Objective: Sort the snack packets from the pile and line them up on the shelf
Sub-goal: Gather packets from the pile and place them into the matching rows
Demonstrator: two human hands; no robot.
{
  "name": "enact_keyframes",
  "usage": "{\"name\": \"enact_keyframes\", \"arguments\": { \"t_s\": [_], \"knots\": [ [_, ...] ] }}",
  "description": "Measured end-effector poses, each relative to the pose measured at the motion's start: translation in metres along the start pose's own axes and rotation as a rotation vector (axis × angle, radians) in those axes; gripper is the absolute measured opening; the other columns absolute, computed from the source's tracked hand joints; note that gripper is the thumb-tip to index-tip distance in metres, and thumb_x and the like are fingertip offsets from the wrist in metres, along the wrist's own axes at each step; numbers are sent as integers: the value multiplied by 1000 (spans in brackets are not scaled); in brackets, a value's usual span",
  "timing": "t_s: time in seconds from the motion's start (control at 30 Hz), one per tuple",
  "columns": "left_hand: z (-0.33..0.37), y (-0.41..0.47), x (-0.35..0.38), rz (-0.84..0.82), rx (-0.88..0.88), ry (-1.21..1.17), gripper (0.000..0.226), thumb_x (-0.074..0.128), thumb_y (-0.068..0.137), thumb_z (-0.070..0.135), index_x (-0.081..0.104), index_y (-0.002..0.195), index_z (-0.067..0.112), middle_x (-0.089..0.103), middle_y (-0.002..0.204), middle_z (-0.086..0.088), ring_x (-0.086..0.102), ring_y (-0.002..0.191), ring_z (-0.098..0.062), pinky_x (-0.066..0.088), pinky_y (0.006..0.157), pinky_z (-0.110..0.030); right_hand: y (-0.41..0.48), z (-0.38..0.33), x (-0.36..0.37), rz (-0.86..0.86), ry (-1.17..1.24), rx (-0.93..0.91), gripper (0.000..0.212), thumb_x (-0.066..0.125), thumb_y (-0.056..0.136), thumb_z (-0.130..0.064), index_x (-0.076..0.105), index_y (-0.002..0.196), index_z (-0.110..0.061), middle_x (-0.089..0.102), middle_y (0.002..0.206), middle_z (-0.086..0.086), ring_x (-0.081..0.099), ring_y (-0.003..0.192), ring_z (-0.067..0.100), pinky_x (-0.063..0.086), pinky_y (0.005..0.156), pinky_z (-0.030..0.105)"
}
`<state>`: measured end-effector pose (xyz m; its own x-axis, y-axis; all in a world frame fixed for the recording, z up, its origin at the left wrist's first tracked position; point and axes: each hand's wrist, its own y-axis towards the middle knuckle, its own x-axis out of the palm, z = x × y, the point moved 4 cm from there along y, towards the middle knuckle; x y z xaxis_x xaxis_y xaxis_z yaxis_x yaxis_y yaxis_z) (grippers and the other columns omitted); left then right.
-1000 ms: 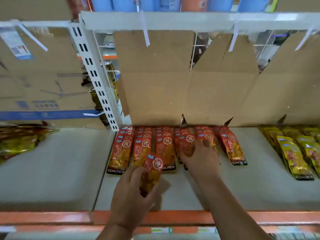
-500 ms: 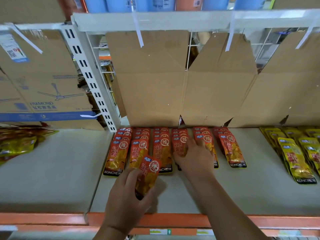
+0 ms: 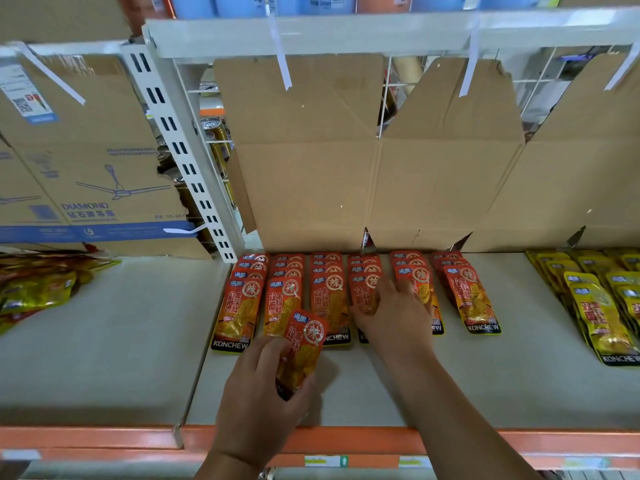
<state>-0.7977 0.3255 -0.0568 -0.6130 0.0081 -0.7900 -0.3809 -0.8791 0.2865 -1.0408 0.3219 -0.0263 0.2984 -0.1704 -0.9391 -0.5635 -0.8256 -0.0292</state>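
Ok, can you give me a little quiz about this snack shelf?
1. Which hand grips the loose packet?
2. True or false: the right hand rests on the red rows.
3. How many red rows lie on the shelf? A three, B six, C ten.
Key: 1 the left hand; 2 true; 3 B.
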Motion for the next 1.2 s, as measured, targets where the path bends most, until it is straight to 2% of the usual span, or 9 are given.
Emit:
{"name": "enact_keyframes", "arguments": {
  "t_s": [0.17,0.43,0.57,0.67,0.83,0.9,1.0,1.07,1.2],
  "knots": [
    [0,0,1,-2,-5,3,60,60,80,71,50,124,33,55,121,13,51,105,-4,44,83,-14,0,1,1,-13,33,-5,70,57,83,-73,48,137,-29,52,132,3,59,117,28,46,103,51],
    [-1,0,2,-3,-9,0,61,59,83,75,50,126,33,57,123,11,52,106,-4,42,84,-13,-4,10,-7,75,128,-17,57,57,84,-65,57,127,-27,57,116,2,63,102,28,54,89,47],
    [-1,0,2,3,-11,-4,60,58,82,74,50,125,34,56,122,12,53,105,-5,46,85,-16,-22,10,-12,141,213,-107,30,62,89,-50,61,103,-23,59,96,-3,59,83,19,51,73,36],
    [-1,0,2,5,-7,-11,60,58,82,74,50,125,33,55,122,13,50,105,-3,44,84,-14,-58,-2,-6,40,281,-252,12,58,95,-36,58,88,-26,57,87,-9,53,76,8,43,66,29],
    [6,2,-2,4,38,-50,61,56,84,79,51,125,34,50,118,19,46,102,1,44,85,-13,-98,-24,15,-101,296,-386,18,43,99,-33,59,92,-31,56,88,-14,52,81,6,42,68,22],
    [7,2,-2,-10,66,-65,64,57,84,79,56,124,30,54,119,15,51,102,-2,44,88,-13,-100,-29,18,-100,295,-371,18,40,100,-33,57,94,-31,55,90,-13,52,82,6,42,69,21],
    [11,2,-4,-49,157,-41,64,66,78,68,59,124,24,63,119,6,60,101,-11,51,87,-21,-100,-28,17,-39,285,-292,16,43,102,-35,58,99,-29,58,95,-11,54,85,8,50,75,31],
    [14,1,-4,-65,241,-31,59,68,77,57,57,125,24,67,115,5,62,101,-13,56,85,-26,-100,-23,17,-5,281,-244,16,50,98,-39,59,106,-28,61,100,-9,56,91,10,49,77,31],
    [15,-1,-4,-121,402,-19,49,74,75,37,62,120,21,70,109,5,60,100,-17,56,83,-36,-98,-15,23,24,212,-148,57,54,82,-69,54,125,-32,58,113,-9,55,106,14,51,89,34]
  ]
}}
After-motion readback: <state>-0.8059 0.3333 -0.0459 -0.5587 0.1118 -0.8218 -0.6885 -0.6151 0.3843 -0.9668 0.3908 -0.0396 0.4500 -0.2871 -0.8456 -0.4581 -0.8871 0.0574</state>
